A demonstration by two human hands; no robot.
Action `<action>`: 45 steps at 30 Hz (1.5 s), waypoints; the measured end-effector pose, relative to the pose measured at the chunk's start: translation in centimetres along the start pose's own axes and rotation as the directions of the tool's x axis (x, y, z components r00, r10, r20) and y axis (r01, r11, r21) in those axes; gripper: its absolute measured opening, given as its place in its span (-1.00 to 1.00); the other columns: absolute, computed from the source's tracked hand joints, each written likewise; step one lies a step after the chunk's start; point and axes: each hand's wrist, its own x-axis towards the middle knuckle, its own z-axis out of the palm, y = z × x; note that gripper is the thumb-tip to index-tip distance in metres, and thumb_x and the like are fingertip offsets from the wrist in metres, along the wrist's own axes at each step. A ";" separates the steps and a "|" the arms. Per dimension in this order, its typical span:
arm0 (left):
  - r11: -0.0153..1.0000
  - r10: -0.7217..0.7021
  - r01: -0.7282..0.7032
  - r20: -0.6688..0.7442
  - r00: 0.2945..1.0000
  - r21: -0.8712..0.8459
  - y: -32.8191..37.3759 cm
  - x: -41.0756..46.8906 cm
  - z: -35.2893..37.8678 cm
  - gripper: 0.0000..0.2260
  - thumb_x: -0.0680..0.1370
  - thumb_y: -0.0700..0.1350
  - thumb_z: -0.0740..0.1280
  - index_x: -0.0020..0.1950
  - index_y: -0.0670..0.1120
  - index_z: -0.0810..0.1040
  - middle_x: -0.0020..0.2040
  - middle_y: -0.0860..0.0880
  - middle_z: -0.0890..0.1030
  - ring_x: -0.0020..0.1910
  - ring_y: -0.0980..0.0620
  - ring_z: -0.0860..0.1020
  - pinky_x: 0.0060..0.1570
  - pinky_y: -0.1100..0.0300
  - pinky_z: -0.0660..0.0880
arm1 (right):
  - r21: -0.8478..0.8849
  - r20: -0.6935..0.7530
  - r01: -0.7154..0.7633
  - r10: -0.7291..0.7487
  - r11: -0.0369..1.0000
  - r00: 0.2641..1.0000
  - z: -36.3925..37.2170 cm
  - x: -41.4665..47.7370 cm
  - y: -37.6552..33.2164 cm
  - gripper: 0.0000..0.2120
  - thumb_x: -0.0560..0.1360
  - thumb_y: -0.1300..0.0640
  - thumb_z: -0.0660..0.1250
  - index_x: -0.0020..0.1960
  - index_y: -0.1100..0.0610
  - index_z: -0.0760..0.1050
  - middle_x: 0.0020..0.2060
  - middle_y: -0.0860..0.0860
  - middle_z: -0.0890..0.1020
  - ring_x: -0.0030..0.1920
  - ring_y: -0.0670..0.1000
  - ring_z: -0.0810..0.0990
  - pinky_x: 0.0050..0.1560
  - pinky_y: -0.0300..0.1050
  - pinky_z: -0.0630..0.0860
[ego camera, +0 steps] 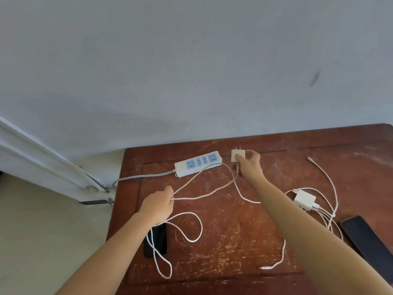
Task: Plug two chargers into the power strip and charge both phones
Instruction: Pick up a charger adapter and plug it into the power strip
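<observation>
A white power strip with blue sockets lies at the back of the wooden table. Just right of it, my right hand grips a white charger, prongs pointing away from me, apart from the strip. My left hand pinches that charger's white cable at a bend left of centre. One black phone lies partly under my left forearm. A second white charger with its cables rests at the right, and a second black phone lies near the right edge.
The strip's grey cord runs off the table's left edge toward the wall. Loose white cable loops lie on the table's front left. A loose plug end lies at the front centre. A grey wall stands right behind the table.
</observation>
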 end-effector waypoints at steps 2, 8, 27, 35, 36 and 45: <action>0.992 0.044 -0.045 0.009 0.999 0.119 -1.4 1.7 0.6 -0.64 0.69 -0.09 0.11 0.50 -0.07 0.28 0.41 -0.13 0.45 0.13 -0.15 0.62 0.02 0.03 0.52 | 0.093 -0.087 0.020 -0.012 0.995 0.996 1.1 1.1 -1.0 -0.67 0.63 0.11 0.22 0.34 0.02 0.22 -0.08 0.14 0.69 -0.23 0.06 0.64 -0.25 -0.10 0.51; 0.940 0.264 -0.249 -0.035 0.964 0.233 -2.0 7.8 1.9 -0.27 0.63 -0.16 0.25 0.63 0.02 -0.17 0.64 -0.12 -0.25 -0.04 -0.03 0.60 -0.29 0.22 0.49 | -0.032 -0.022 0.079 -0.080 0.996 0.997 6.7 2.5 -1.6 -0.71 0.64 0.15 0.25 0.35 0.08 0.36 -0.01 0.04 0.64 -0.30 -0.10 0.66 -0.38 -0.26 0.56; 0.974 0.215 -0.218 0.061 0.975 0.060 -11.2 11.8 0.6 -0.28 0.63 -0.24 0.19 0.63 0.10 -0.17 0.65 0.04 -0.25 -0.43 0.09 0.40 -0.52 0.28 0.24 | -0.757 0.415 0.428 -0.144 0.493 0.899 17.8 5.8 -1.3 -0.58 0.50 0.11 0.37 0.34 -0.09 0.47 0.21 -0.02 0.62 0.07 0.08 0.63 0.15 0.02 0.58; 0.979 0.202 -0.199 0.073 0.977 -0.053 -11.0 11.8 0.7 -0.29 0.63 -0.26 0.18 0.63 0.09 -0.14 0.64 0.05 -0.26 -0.44 0.12 0.34 -0.51 0.27 0.22 | -0.799 0.550 0.557 -0.100 0.229 0.829 19.4 6.0 -3.2 -0.62 0.48 0.07 0.42 0.28 -0.03 0.50 0.21 0.02 0.65 0.14 0.12 0.62 0.10 0.06 0.57; 0.978 0.204 -0.200 0.073 0.976 -0.068 -11.0 11.8 0.7 -0.30 0.63 -0.26 0.18 0.63 0.09 -0.13 0.64 0.06 -0.26 -0.45 0.12 0.35 -0.51 0.28 0.23 | -0.796 0.561 0.565 -0.088 0.214 0.823 19.5 6.0 -3.5 -0.62 0.48 0.07 0.42 0.28 -0.04 0.51 0.21 0.01 0.64 0.15 0.11 0.62 0.09 0.05 0.58; 0.956 0.240 -0.229 0.041 0.970 -0.181 -11.5 11.8 1.6 -0.27 0.62 -0.29 0.21 0.63 0.07 -0.14 0.65 0.06 -0.25 -0.40 0.05 0.48 -0.49 0.30 0.29 | -0.818 0.563 0.556 0.004 0.149 0.827 20.4 7.6 -4.7 -0.61 0.50 0.12 0.43 0.32 0.03 0.54 0.26 0.04 0.62 0.21 0.09 0.60 0.22 0.06 0.54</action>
